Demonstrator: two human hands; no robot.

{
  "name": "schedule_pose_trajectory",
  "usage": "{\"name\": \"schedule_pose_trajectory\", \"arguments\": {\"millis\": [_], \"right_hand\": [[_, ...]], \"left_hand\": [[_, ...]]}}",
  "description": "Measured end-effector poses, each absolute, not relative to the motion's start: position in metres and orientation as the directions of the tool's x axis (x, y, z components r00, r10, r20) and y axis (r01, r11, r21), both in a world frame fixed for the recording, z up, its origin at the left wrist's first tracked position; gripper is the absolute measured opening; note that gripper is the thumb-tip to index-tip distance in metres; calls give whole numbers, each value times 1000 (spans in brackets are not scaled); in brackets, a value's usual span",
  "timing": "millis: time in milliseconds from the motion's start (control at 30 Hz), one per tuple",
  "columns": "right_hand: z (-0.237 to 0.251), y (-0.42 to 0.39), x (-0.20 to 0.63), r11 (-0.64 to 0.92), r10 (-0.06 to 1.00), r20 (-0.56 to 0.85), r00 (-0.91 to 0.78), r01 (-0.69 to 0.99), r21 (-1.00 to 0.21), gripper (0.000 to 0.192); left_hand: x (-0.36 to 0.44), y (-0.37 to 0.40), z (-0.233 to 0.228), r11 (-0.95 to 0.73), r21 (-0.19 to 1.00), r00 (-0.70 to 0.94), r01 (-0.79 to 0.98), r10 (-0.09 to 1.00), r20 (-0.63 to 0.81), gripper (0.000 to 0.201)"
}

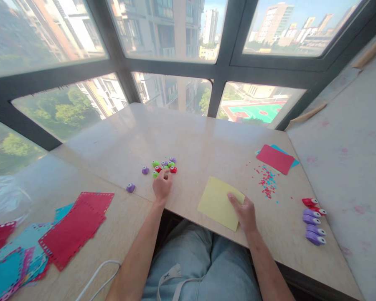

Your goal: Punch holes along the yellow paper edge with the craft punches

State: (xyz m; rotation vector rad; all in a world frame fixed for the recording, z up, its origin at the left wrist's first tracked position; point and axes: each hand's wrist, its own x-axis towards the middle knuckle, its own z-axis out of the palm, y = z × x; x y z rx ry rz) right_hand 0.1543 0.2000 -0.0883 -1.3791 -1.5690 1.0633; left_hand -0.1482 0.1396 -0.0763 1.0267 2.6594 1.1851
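Observation:
My right hand [247, 213] grips a yellow sheet of paper [217, 201] by its right side, thumb on top. The sheet lies at the table's front edge. Curled fingers close my left hand [162, 187] at the near side of a cluster of small paper punches [164, 163] in green, purple and red. Whatever those fingers hold, if anything, is hidden. Left of the cluster sits a purple punch [145, 170], and another purple punch [130, 187] stands nearer to me.
Red and blue paper with punched edges [77, 228] lies piled at left, near a white cable [97, 274]. At right are uncut red and blue cards [275, 159], scattered confetti [267, 182] and several larger punches [315, 230] by the wall. Windows border the wooden table [188, 138].

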Motion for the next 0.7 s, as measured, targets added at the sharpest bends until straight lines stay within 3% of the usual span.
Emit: {"name": "schedule_pose_trajectory", "arguments": {"millis": [167, 367, 700], "right_hand": [[-86, 199, 154, 67, 993, 27, -119, 346, -936, 45], [-80, 199, 151, 75, 992, 34, -124, 340, -938, 43], [-84, 199, 150, 106, 987, 62, -145, 324, -940, 39]], "left_hand": [[-148, 140, -76, 446, 726, -813, 523, 517, 268, 36], [-146, 145, -70, 580, 633, -832, 513, 516, 202, 48], [-146, 146, -66, 601, 578, -812, 552, 544, 210, 35]]}}
